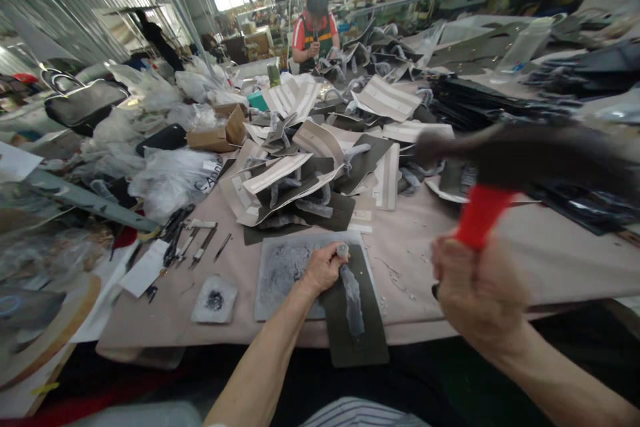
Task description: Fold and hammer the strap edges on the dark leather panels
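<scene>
Currently at risk: from my remote seat, I judge a misjudged swing of the red-handled hammer (483,217) could strike the left hand (327,268), which sits close to the dark panel (363,343).
Left hand: clenched around a stubby tool (343,251), just above the dark panel.
Right hand (480,287): tightly closed on the hammer's handle, raised above the bench (415,293).
Dark panel location: on the bench, overlapping the right edge of a grey-smeared board (287,273).
Beyond the dark panel: a heap of pale and dark panels (300,173).
</scene>
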Tool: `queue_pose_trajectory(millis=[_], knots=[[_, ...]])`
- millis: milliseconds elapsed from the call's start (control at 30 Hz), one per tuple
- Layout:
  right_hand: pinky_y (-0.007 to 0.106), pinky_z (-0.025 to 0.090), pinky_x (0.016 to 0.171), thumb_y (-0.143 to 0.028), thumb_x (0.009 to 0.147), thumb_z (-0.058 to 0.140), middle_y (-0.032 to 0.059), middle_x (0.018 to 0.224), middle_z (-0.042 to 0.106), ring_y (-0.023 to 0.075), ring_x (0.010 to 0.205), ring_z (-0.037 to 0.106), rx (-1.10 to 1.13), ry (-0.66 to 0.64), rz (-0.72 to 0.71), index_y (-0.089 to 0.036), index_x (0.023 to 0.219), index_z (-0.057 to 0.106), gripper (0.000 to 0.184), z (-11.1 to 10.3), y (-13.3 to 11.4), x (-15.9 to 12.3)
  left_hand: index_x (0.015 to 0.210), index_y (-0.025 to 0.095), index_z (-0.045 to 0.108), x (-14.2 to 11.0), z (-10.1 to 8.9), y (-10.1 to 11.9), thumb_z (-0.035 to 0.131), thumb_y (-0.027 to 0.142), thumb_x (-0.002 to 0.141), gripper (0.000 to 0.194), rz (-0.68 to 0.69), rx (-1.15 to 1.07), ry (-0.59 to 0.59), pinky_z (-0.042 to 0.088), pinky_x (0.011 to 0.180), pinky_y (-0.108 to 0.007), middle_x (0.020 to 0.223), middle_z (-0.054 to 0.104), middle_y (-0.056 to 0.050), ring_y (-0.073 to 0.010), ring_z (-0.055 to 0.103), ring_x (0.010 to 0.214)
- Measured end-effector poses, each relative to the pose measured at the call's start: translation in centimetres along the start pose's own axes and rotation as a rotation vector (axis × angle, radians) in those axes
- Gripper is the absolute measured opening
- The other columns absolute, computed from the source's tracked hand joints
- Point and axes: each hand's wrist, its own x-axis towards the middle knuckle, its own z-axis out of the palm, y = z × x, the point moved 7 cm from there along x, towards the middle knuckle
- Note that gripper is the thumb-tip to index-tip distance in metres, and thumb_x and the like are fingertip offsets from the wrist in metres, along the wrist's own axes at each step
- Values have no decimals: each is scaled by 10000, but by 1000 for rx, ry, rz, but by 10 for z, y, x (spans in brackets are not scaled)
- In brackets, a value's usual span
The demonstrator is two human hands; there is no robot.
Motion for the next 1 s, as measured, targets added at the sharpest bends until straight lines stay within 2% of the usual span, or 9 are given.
queue_pose_trajectory(millis=[100,167,367,500,567,633,767,867,1000], knots=[[312,192,494,-491,970,332,17,521,483,131,427,373,-100,-525,-31,-236,718,454,379,60,14,-34,910,185,710,-1,1,-2,590,183,851,133,-28,50,6,511,746,-282,810,727,-15,-178,662,756],[317,185,518,-461,971,360,25,570,535,141,456,411,-139,-727,11,-232,767,481,330,80,30,-50,907,187,714,-2,1,-1,590,184,847,138,-32,64,17,508,726,-279,791,721,-11,-175,653,732],[295,319,586,-426,1007,317,20,621,578,175,580,531,-88,-806,255,-232,798,468,323,98,101,-67,943,201,718,-4,1,2,585,177,860,159,-9,36,25,526,806,-287,893,757,-26,-186,691,840],[339,406,660,-366,1005,338,122,850,660,246,740,616,-361,-733,270,-156,1007,572,315,104,137,-78,950,203,713,-5,1,-1,604,181,849,151,-20,9,46,535,827,-290,916,766,-28,-186,702,858],[388,442,774,-317,980,409,212,1163,622,301,970,614,-422,-567,87,-100,1230,536,355,100,115,-74,955,200,713,-5,0,-1,616,191,845,146,-24,-2,60,536,816,-286,923,767,-30,-184,701,858],[413,422,924,-218,948,452,212,1403,489,312,1190,523,-307,-485,-185,-127,1388,446,449,101,68,-73,945,195,715,-5,1,-1,626,198,839,139,-33,-11,71,538,792,-280,910,766,-32,-180,700,837],[357,405,899,-28,783,502,85,1366,525,234,1091,531,-60,-762,-630,-233,1231,553,496,127,-22,-94,881,176,708,-2,2,-6,668,230,802,104,-107,-108,122,551,757,-278,855,758,-34,-179,695,788],[356,388,800,-35,736,524,76,1144,604,228,928,552,-119,-831,-682,-204,995,583,315,144,-47,-98,833,166,670,1,-9,-16,711,295,778,146,-207,-271,285,560,738,-280,798,743,-25,-179,697,755],[376,362,760,-76,823,483,108,975,612,240,818,579,-319,-644,-460,-180,921,564,165,141,-45,-72,834,171,642,3,-44,5,746,360,775,224,-172,-373,473,572,746,-275,796,737,-25,-169,703,755]])
